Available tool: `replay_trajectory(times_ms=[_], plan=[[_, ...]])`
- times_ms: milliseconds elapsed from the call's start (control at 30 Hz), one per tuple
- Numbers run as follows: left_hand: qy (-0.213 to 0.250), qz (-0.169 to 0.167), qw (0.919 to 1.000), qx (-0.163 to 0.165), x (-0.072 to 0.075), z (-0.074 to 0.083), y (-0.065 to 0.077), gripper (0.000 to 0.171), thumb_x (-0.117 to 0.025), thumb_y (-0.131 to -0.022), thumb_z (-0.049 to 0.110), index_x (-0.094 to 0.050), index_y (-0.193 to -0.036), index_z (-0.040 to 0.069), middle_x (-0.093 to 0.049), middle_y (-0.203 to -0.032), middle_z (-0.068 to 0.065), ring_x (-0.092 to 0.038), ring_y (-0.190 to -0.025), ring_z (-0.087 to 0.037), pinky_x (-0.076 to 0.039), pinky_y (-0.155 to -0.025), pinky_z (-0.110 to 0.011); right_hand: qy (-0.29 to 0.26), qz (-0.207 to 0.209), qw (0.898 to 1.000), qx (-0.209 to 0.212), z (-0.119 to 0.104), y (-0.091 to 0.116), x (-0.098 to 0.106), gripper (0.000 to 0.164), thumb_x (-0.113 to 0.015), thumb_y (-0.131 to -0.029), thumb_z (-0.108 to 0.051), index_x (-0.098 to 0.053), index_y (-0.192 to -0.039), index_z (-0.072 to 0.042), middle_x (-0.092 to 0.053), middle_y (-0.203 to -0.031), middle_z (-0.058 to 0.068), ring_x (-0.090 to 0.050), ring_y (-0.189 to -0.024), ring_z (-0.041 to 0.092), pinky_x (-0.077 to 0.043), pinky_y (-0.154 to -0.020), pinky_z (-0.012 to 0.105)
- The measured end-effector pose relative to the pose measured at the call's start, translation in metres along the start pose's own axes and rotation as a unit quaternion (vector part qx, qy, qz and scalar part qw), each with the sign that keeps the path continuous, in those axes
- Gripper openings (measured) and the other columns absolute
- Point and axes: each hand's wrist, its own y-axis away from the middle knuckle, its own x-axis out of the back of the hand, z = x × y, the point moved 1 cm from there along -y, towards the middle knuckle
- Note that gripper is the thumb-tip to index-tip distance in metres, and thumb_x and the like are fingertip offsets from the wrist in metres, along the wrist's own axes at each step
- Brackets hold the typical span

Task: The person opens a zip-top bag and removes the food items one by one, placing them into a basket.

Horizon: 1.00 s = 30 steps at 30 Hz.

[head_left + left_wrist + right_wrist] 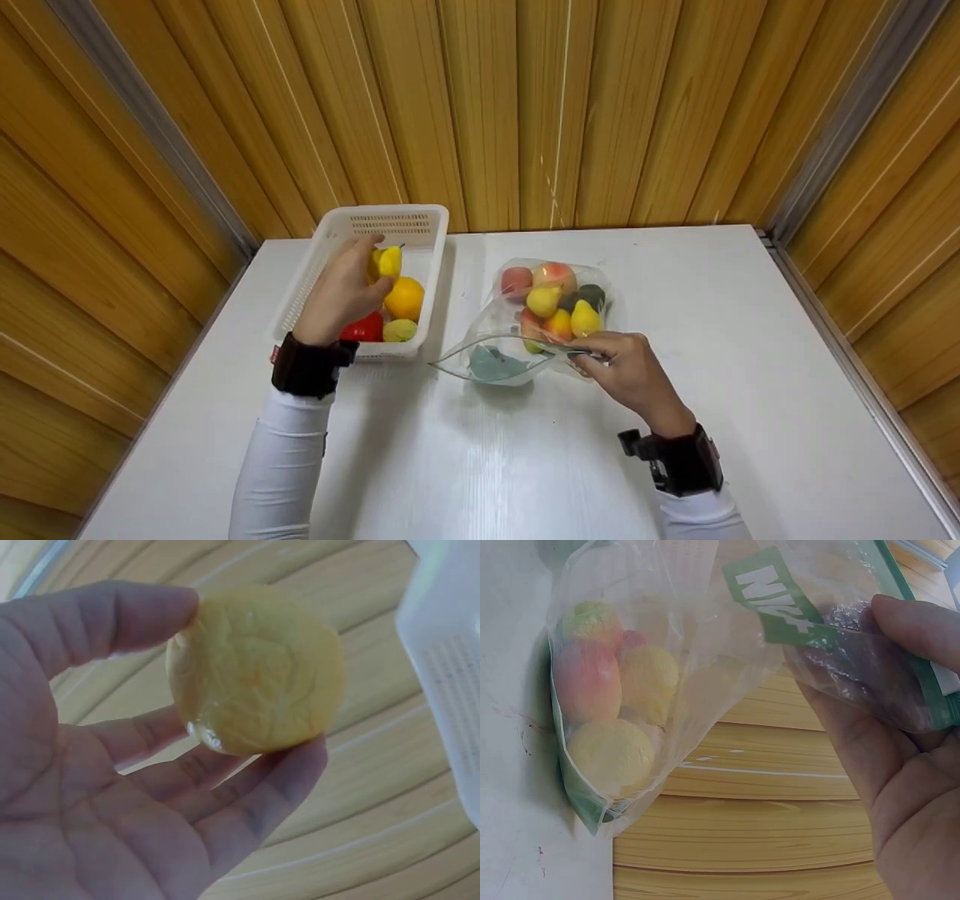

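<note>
Above the white basket (439, 259), my left hand (341, 289) grips a lobed yellow fruit (388, 262) with a thin dark stem. The left wrist view shows the thumb on one side of this yellow fruit (259, 671) and fingers on the other. My right hand (626, 371) pinches the rim of a clear zip-top bag (480, 322), its mouth parted toward me. Green print (769, 596) marks the bag. Inside it lie yellow pears (585, 319), a peach (555, 276), a red fruit (516, 283), a dark green fruit (591, 295) and others.
In the basket are an orange (405, 298), a red fruit or vegetable (364, 328), partly hidden by my left hand, and a yellow-green fruit (400, 330). Basket and bag stand on a white table (480, 457). Wood-patterned walls (487, 112) enclose its back and sides.
</note>
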Motion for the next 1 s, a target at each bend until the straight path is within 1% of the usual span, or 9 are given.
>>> replay_trajectory(times_ms=[67, 200, 400, 467, 600, 700, 800, 900, 1000], plan=[[0.000, -0.005, 0.9997, 0.022, 0.001, -0.008, -0.006, 0.062, -0.065, -0.094, 0.003, -0.042, -0.151, -0.004, -0.047, -0.147, -0.027, -0.054, -0.110, -0.037, -0.054, -0.097, -0.050, -0.002, -0.003, 1.000, -0.002, 0.000, 0.000, 0.000, 0.020, -0.076, -0.084, 0.009, -0.082, -0.100, -0.002, -0.078, -0.090, 0.006, -0.063, -0.074, 0.006, -0.054, -0.067, 0.020], [-0.015, -0.010, 0.9983, 0.055, -0.001, -0.022, -0.017, 0.058, -0.065, -0.094, 0.003, -0.043, -0.148, -0.004, -0.049, -0.141, -0.027, -0.056, -0.107, -0.038, -0.056, -0.094, -0.048, -0.003, -0.008, 1.000, -0.007, 0.001, 0.000, 0.000, 0.018, -0.076, -0.085, 0.008, -0.082, -0.098, -0.002, -0.078, -0.089, 0.007, -0.065, -0.075, 0.006, -0.056, -0.068, 0.022], [-0.061, 0.011, 0.9967, 0.053, -0.005, -0.045, -0.033, 0.044, -0.065, -0.090, 0.002, -0.049, -0.130, -0.009, -0.054, -0.118, -0.026, -0.054, -0.099, -0.037, -0.050, -0.087, -0.047, 0.003, -0.006, 1.000, -0.012, -0.001, 0.000, 0.001, 0.021, -0.076, -0.084, 0.010, -0.082, -0.099, -0.002, -0.079, -0.094, 0.006, -0.067, -0.079, 0.010, -0.057, -0.070, 0.025], [-0.079, 0.010, 0.9954, 0.054, -0.007, -0.054, -0.038, 0.042, -0.064, -0.089, 0.001, -0.049, -0.127, -0.010, -0.055, -0.114, -0.026, -0.053, -0.097, -0.037, -0.048, -0.087, -0.049, 0.001, -0.005, 1.000, -0.012, -0.001, 0.000, 0.001, 0.021, -0.076, -0.084, 0.010, -0.082, -0.099, -0.003, -0.079, -0.094, 0.006, -0.067, -0.079, 0.009, -0.057, -0.071, 0.023], [-0.106, -0.023, 0.9899, 0.091, -0.009, -0.073, -0.048, 0.052, -0.064, -0.090, 0.002, -0.043, -0.136, -0.012, -0.055, -0.122, -0.031, -0.053, -0.101, -0.039, -0.048, -0.093, -0.053, -0.003, -0.003, 1.000, -0.007, -0.001, -0.001, 0.001, 0.019, -0.077, -0.085, 0.008, -0.082, -0.099, -0.003, -0.078, -0.092, 0.006, -0.064, -0.076, 0.007, -0.055, -0.069, 0.021], [-0.109, -0.062, 0.9825, 0.138, -0.010, -0.084, -0.052, 0.072, -0.064, -0.091, 0.002, -0.027, -0.152, -0.011, -0.051, -0.137, -0.034, -0.053, -0.109, -0.042, -0.046, -0.105, -0.055, -0.002, 0.000, 1.000, 0.001, 0.000, -0.001, 0.000, 0.019, -0.077, -0.084, 0.008, -0.082, -0.098, -0.002, -0.078, -0.092, 0.006, -0.062, -0.074, 0.006, -0.052, -0.067, 0.020], [-0.110, -0.091, 0.9737, 0.177, -0.012, -0.094, -0.054, 0.086, -0.064, -0.092, 0.002, -0.011, -0.158, -0.011, -0.045, -0.146, -0.035, -0.051, -0.115, -0.043, -0.040, -0.113, -0.056, -0.002, 0.000, 1.000, 0.004, 0.001, -0.001, 0.001, 0.020, -0.077, -0.083, 0.009, -0.082, -0.099, -0.002, -0.079, -0.093, 0.007, -0.061, -0.074, 0.006, -0.052, -0.066, 0.020], [-0.110, -0.105, 0.9671, 0.204, -0.015, -0.102, -0.055, 0.086, -0.062, -0.094, 0.001, -0.008, -0.159, -0.010, -0.046, -0.144, -0.036, -0.051, -0.115, -0.043, -0.041, -0.113, -0.055, -0.003, 0.000, 1.000, 0.002, 0.000, 0.000, 0.001, 0.020, -0.076, -0.084, 0.010, -0.082, -0.100, -0.002, -0.079, -0.094, 0.007, -0.061, -0.074, 0.006, -0.052, -0.066, 0.020], [-0.107, -0.109, 0.9617, 0.228, -0.017, -0.108, -0.056, 0.079, -0.061, -0.096, 0.002, -0.013, -0.158, -0.009, -0.049, -0.138, -0.034, -0.052, -0.112, -0.043, -0.045, -0.110, -0.054, -0.002, 0.000, 1.000, -0.001, 0.000, 0.000, 0.001, 0.020, -0.076, -0.084, 0.009, -0.082, -0.100, -0.002, -0.079, -0.095, 0.007, -0.062, -0.075, 0.007, -0.053, -0.067, 0.021]])
